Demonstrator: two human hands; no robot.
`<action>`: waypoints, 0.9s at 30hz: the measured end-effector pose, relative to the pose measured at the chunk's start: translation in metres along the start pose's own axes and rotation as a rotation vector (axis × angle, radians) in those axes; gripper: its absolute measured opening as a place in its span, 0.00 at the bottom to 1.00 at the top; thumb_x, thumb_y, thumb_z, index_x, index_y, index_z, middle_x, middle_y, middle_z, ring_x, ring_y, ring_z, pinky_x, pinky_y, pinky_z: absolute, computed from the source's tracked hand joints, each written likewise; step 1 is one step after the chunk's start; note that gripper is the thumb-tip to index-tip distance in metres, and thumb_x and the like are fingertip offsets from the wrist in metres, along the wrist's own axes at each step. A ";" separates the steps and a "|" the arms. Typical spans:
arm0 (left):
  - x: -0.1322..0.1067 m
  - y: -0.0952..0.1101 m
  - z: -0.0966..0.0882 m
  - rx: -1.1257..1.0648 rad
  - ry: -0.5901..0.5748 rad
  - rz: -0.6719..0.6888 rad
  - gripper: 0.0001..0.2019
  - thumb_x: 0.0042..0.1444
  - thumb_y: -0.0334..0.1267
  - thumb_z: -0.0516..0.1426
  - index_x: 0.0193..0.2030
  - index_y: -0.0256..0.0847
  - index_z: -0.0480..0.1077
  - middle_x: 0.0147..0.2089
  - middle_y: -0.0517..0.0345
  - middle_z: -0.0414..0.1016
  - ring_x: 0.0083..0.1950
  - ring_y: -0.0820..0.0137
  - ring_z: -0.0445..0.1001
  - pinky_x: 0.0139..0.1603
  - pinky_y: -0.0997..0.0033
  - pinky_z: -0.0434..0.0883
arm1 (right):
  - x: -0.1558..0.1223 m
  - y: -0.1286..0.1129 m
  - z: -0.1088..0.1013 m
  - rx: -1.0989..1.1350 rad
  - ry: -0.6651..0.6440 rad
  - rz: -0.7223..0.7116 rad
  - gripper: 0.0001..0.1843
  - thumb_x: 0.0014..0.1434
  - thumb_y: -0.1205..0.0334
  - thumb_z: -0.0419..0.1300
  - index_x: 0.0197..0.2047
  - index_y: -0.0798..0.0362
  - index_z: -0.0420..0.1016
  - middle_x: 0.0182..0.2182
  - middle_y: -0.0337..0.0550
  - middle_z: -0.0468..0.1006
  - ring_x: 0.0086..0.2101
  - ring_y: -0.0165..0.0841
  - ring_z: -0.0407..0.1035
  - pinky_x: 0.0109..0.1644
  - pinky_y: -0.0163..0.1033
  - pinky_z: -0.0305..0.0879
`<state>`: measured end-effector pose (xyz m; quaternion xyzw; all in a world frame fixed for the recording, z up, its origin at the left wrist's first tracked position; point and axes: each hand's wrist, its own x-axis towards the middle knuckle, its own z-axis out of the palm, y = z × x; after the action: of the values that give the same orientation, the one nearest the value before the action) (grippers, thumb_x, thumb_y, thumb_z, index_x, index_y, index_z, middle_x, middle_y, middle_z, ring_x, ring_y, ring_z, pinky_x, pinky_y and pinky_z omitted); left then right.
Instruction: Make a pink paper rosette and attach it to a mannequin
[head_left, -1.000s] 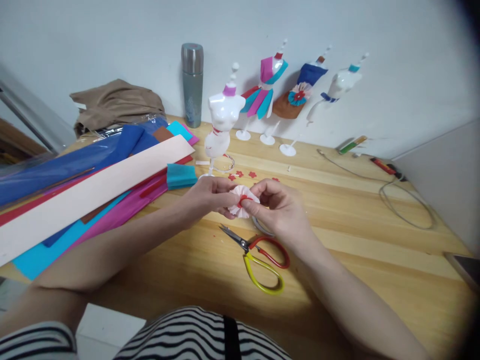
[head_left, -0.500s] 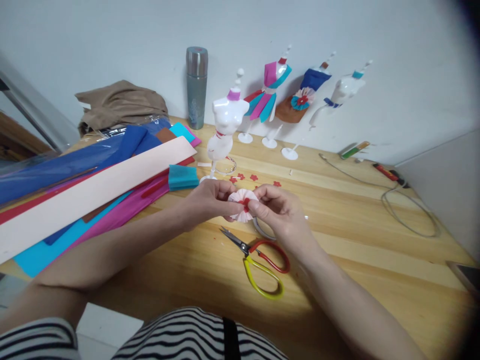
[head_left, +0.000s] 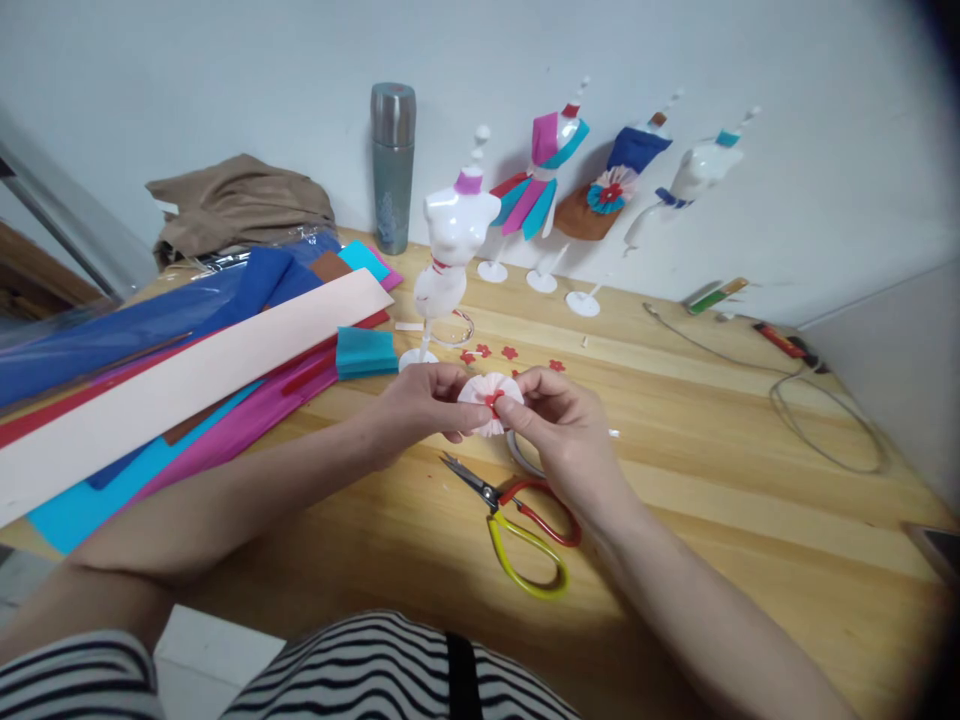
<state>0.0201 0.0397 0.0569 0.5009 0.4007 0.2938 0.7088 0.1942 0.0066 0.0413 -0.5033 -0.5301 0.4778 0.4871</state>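
Between both hands is a pale pink pleated paper rosette [head_left: 489,388] with a small red flower [head_left: 493,402] at its centre. My left hand [head_left: 426,408] pinches its left side, the thumb lying over the front. My right hand [head_left: 561,415] grips the right side, its thumb tip pressing at the red flower. Fingers behind the rosette are partly hidden. Below the hands, scissors [head_left: 491,497] with one red and one yellow handle lie open. A roll of tape [head_left: 523,455] is half hidden by my right hand. Several red paper flowers [head_left: 510,353] lie just behind the rosette.
A white mini mannequin [head_left: 455,225] stands behind the hands; dressed mannequins [head_left: 549,150] line the wall. Coloured strips [head_left: 187,375] and folded teal pieces [head_left: 366,352] lie left. A flask [head_left: 392,170] and brown cloth [head_left: 244,205] are behind. A cable [head_left: 787,420] curls at right.
The rosette has tilted slightly in the fingers, and its upper edge now shows more. Both hands keep their grip, and the view has shifted a little.
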 end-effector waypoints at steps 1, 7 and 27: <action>0.000 0.000 0.001 -0.001 0.018 0.005 0.09 0.40 0.36 0.66 0.28 0.34 0.73 0.25 0.61 0.73 0.28 0.77 0.69 0.29 0.77 0.69 | 0.000 0.001 0.000 0.011 -0.011 0.004 0.14 0.52 0.51 0.69 0.27 0.49 0.70 0.24 0.36 0.72 0.25 0.30 0.64 0.32 0.39 0.61; 0.001 0.000 -0.003 0.060 0.001 0.026 0.08 0.40 0.36 0.65 0.26 0.35 0.72 0.24 0.61 0.72 0.27 0.77 0.68 0.28 0.78 0.67 | 0.002 0.000 -0.004 0.015 -0.090 0.031 0.13 0.54 0.50 0.67 0.28 0.49 0.73 0.23 0.37 0.72 0.24 0.31 0.64 0.30 0.39 0.61; 0.001 -0.005 -0.001 -0.038 -0.029 0.046 0.11 0.41 0.40 0.67 0.26 0.35 0.73 0.26 0.60 0.74 0.28 0.76 0.69 0.31 0.76 0.65 | -0.002 -0.011 0.000 0.008 -0.081 0.068 0.17 0.51 0.47 0.69 0.26 0.51 0.72 0.20 0.35 0.72 0.21 0.27 0.64 0.27 0.36 0.64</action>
<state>0.0199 0.0397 0.0513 0.5003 0.3733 0.3103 0.7170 0.1933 0.0038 0.0520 -0.4993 -0.5301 0.5162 0.4508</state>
